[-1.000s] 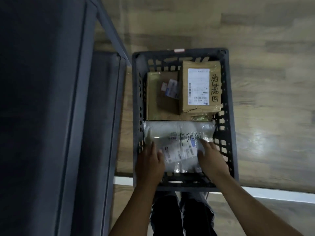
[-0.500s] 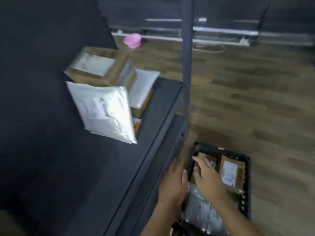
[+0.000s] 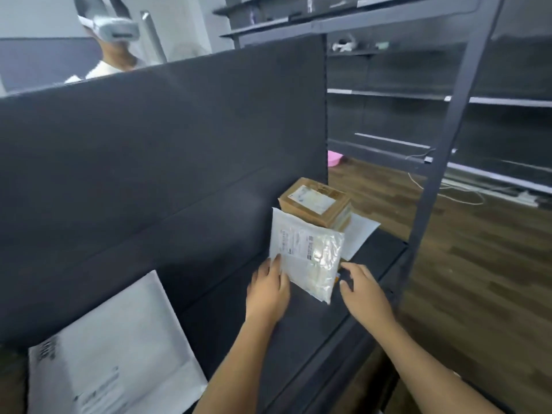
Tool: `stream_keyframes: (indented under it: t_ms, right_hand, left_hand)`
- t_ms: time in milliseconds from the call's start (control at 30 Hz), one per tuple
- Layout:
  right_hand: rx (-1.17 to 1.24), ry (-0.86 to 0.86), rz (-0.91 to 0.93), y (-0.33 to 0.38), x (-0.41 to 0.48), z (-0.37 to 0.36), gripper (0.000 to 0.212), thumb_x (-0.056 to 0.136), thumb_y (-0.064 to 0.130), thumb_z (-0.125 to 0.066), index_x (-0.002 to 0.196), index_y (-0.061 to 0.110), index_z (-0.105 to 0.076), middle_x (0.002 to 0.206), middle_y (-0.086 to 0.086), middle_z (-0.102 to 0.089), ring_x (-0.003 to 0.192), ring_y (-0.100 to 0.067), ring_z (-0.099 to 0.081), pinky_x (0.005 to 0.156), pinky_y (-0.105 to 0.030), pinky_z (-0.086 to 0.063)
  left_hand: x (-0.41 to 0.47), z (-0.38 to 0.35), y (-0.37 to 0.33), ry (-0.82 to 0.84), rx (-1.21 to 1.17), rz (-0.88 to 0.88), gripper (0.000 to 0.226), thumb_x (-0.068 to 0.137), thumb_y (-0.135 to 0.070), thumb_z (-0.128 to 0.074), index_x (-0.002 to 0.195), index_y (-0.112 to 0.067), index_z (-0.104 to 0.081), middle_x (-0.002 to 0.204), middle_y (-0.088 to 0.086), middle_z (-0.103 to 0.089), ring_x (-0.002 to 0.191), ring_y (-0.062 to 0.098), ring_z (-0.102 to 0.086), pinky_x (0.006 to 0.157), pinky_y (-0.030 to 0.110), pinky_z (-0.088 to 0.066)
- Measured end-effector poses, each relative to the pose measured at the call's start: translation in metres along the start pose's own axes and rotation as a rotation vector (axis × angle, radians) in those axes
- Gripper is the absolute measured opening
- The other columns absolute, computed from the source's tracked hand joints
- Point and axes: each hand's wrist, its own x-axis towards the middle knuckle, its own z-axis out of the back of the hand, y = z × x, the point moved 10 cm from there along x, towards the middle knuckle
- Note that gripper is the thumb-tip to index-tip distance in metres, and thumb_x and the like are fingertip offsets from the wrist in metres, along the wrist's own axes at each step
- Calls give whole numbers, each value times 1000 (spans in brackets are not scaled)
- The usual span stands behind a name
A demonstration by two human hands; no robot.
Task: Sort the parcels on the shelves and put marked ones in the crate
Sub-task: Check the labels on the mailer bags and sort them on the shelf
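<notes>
Head view gives me the plastic parcel [image 3: 307, 255] near the middle. It is a pale, glossy bag with a printed label on its front. It stands on edge on the dark shelf [image 3: 298, 327], tilted back toward the stack behind it.

My left hand [image 3: 267, 289] is raised with its back to the camera. One fingertip lies along the parcel's lower left edge and the thumb is against its front. I cannot tell whether the other fingers curl behind it, so I cannot call this a grasp. My right hand [image 3: 363, 289] hangs just beside the parcel's right edge. Its fingers are spread and loosely bent, it holds nothing, and I see no contact.

I count four parcels:
- the plastic parcel
- one cardboard box [image 3: 313, 204] with a white label, on top of the stack
- one flat white envelope [image 3: 360, 234] sticking out from under that stack
- one large white mailer [image 3: 113, 348] leaning on the back panel [image 3: 164, 144] at lower left

Both hands are in view. One person [image 3: 110, 34] wearing a headset stands beyond the panel.
</notes>
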Motion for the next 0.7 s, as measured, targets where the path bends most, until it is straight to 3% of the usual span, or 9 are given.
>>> stream_keyframes:
  t_ms: [267,367,500,567,700]
  right_hand:
    - [179,10,-268,-25,35,-31,54,93,23,-57,142,13,-36,142,-7,-45,126,-24,-48,100,-35,-40]
    - [220,-5,-389,-40,56,-42,60,91,25,-59,143,9,-32,141,-10,-46,126,-27,-48,92,-30,-38]
    - [280,11,-488,-55,85,-67,50,91,16,-58,136,6,-40,117,-3,-51,119,-28,-52,84,-26,-38]
    - [285,-4,-501,-61,98,-80,41,86,15,-62,124,6,-50,115,-2,-58,107,-27,-59,80,-29,-44]
    - [399,-168,-556,-71,106,-88,41,82,13,-67,118,6,-51,111,-2,-60,99,-23,-59,85,-35,-48]
  left_hand:
    - [44,-11,34,119,10,32,51,101,-34,-27,151,-28,-21,159,-1,-17,145,23,-20,117,41,-20]
    - [73,-21,38,132,-1,9,50,101,-32,-31,150,-24,-25,159,2,-20,143,24,-22,116,40,-22]
    - [114,-41,44,181,22,-26,51,100,-33,-31,150,-23,-27,157,4,-23,141,25,-28,115,42,-26]
    - [127,-50,46,211,15,-36,50,100,-33,-31,149,-23,-28,157,3,-24,141,25,-28,115,43,-27]
    - [144,-70,57,266,-42,-35,51,100,-33,-30,150,-23,-23,157,2,-23,143,25,-24,114,44,-26]
